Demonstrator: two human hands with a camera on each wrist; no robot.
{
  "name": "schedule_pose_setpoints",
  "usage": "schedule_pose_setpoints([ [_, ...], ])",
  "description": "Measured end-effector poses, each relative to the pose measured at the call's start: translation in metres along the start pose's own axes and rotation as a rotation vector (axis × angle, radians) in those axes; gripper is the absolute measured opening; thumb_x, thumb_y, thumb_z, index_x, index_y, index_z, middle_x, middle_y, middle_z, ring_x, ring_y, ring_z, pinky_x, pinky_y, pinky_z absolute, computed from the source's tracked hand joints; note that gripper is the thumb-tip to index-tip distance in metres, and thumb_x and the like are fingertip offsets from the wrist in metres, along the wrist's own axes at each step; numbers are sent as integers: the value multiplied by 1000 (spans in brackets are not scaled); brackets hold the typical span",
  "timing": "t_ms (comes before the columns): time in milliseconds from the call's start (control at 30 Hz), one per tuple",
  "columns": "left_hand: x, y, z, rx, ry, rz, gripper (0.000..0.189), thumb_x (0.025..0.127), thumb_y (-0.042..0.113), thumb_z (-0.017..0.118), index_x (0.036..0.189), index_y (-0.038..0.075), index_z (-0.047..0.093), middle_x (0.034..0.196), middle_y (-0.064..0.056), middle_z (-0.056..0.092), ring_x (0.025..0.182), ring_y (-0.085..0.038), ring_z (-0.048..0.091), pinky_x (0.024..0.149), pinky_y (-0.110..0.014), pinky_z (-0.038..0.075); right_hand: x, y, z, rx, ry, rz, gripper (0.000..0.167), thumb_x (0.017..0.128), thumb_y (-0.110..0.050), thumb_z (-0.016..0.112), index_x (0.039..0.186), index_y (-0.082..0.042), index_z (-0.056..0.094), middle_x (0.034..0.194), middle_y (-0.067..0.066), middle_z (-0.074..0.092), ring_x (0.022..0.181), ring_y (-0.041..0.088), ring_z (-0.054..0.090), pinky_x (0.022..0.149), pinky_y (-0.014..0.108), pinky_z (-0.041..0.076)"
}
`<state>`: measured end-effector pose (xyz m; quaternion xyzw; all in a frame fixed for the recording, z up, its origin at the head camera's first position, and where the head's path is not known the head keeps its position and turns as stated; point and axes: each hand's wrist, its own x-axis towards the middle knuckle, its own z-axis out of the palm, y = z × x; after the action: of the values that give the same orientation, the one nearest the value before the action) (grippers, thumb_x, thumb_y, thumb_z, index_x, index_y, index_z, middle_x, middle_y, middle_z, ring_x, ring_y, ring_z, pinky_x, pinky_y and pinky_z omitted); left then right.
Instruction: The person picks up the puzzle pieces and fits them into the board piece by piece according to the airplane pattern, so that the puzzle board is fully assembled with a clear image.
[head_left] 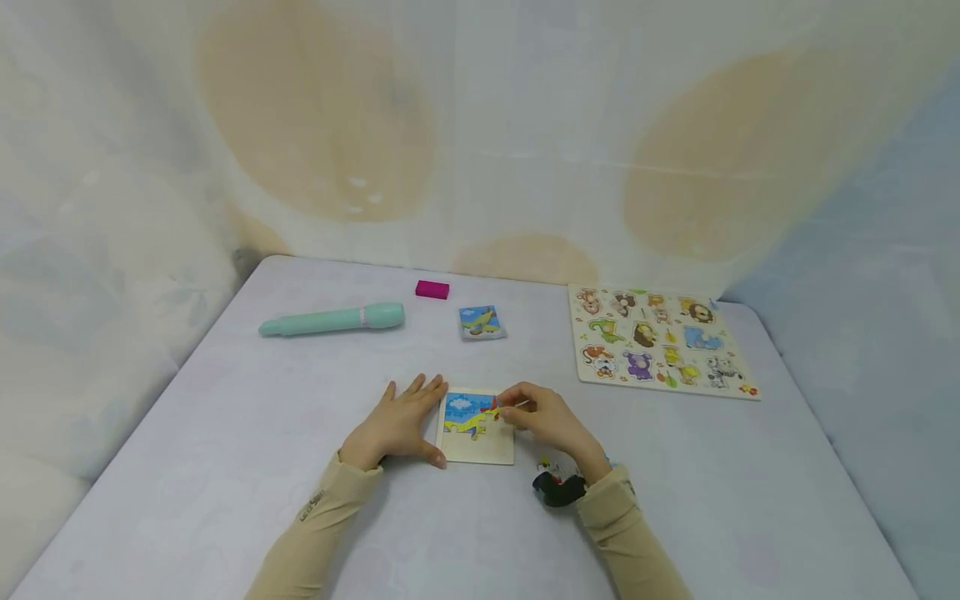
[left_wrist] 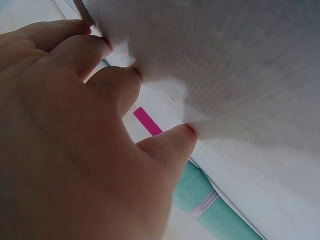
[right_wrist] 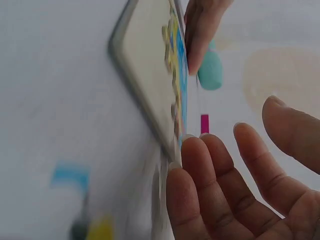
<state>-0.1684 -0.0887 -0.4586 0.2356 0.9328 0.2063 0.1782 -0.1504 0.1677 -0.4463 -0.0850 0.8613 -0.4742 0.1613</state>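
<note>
Lower centre: a dark item with coloured bits (head_left: 558, 490) by the right wrist; too small to tell what.
Left hand (head_left: 399, 423): spread wide, bracing the tray's left edge, gripping nothing.
Right hand (head_left: 549, 418): fingers loosely bent, thumb apart, tips at the tray's right edge; no piece seen held.
Puzzle tray (head_left: 480, 452): centre of the frame, between the hands; joined pieces (head_left: 459, 406) fill its upper part, the lower part is bare wood.
Step in hand: seemingly seating or pressing pieces at the upper right.
Next move: probably calls for a steady tray and another piece matched to the stepped lower edge.
Animal board (head_left: 667, 387): right.
Picture card (head_left: 482, 323): upper centre.
Teal pen (head_left: 330, 322): left of the card.
Magenta block (head_left: 432, 289): farthest back.
</note>
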Motion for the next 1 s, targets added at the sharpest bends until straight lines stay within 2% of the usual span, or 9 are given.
schedule_pose_setpoints([
  [233,0,-1,0,10,-5,-5,115,60,43,90,153,10,30,161,-6,24,152,-33,12,116,-67,4,-35,19,-14,-60,34,71,23,91,-18,67,112,-9,65,112,6,68,99,19,64,83,34,54],
  [433,0,-2,0,22,-10,-13,115,61,43,90,153,11,29,162,-6,24,152,-32,12,117,-66,4,-63,25,-14,-107,57,74,29,83,-12,75,111,-9,66,106,3,68,91,14,61,74,23,52],
  [533,1,-3,1,20,-11,-11,115,61,44,89,153,11,29,162,-6,24,152,-32,11,117,-66,4,-73,26,-12,-169,59,46,34,79,-10,78,110,-9,66,105,2,68,90,13,60,75,22,51],
  [800,2,-4,3,27,1,-2,115,60,44,89,153,10,30,161,-7,24,151,-32,12,116,-68,5,-80,23,-1,-347,85,-37,40,75,-1,78,111,-13,67,109,-2,64,97,12,58,83,26,52],
  [900,2,-4,3,24,1,-1,114,61,44,89,152,10,30,161,-7,24,151,-32,12,116,-68,5,-79,22,0,-361,73,-73,43,74,3,77,112,-13,67,107,-1,62,95,11,55,80,24,50],
  [1000,2,-3,3,20,-2,2,115,61,44,89,152,10,30,161,-7,24,151,-33,12,116,-68,5,-75,22,0,-337,51,-98,43,75,5,76,113,-13,66,102,0,58,87,11,51,71,21,48],
])
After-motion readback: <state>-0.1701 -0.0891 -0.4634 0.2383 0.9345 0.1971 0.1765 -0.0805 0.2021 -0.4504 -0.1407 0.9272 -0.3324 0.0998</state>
